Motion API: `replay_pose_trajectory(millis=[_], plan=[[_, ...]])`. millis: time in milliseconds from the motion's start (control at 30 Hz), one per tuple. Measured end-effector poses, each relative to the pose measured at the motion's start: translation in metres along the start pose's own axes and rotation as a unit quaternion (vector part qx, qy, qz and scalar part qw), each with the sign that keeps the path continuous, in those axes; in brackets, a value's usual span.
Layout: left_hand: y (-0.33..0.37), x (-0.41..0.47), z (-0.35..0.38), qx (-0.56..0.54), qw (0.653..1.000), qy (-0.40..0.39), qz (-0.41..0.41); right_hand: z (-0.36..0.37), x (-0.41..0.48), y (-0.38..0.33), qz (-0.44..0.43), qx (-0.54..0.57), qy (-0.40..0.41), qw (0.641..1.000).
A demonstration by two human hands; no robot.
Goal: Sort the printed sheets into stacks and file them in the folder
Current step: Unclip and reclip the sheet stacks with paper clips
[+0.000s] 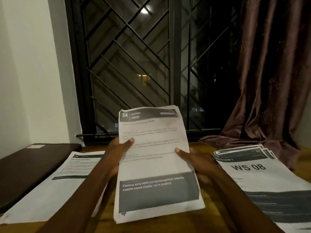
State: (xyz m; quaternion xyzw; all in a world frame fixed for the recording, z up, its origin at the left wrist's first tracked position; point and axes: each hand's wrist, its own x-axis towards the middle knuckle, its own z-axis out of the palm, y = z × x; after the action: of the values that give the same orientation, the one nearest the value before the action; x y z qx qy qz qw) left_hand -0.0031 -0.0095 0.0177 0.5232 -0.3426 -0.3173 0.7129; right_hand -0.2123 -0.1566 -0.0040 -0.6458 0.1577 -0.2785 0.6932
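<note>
Gripping a bundle of printed sheets (156,165) at centre, left hand (116,153) and right hand (197,159) curled round its edges, thumbs on top, second stack (55,189) at 8 o'clock, fanned stack (269,180) at 4 o'clock, dark folder (32,169) at 9 o'clock.

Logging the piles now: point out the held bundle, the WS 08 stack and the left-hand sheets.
held bundle (156,165), head view, white middle of top sheet.
WS 08 stack (249,167), head view, its printed heading.
left-hand sheets (50,195), head view, blank lower half.
</note>
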Motion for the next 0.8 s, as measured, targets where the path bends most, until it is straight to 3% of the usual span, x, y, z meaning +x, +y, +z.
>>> replay_pose_trajectory(millis=[100, 167, 300, 433, 800], plan=[[0.033, -0.01, 0.009, 0.055, 0.997, -0.013, 0.061, 0.014, 0.0, -0.019, -0.11, -0.086, 0.137, 0.981], [0.053, -0.019, 0.02, 0.07, 0.991, 0.007, 0.11, 0.025, 0.001, -0.031, -0.193, -0.127, 0.17, 0.958], [0.077, -0.03, 0.048, 0.094, 0.976, 0.059, 0.186, 0.05, -0.002, -0.047, -0.245, -0.079, 0.158, 0.953], [0.085, -0.034, 0.054, 0.103, 0.966, 0.074, 0.224, 0.053, -0.002, -0.058, -0.244, -0.075, 0.175, 0.951], [0.079, -0.031, 0.038, 0.104, 0.974, 0.087, 0.179, 0.059, -0.004, -0.081, -0.286, -0.11, 0.156, 0.939]])
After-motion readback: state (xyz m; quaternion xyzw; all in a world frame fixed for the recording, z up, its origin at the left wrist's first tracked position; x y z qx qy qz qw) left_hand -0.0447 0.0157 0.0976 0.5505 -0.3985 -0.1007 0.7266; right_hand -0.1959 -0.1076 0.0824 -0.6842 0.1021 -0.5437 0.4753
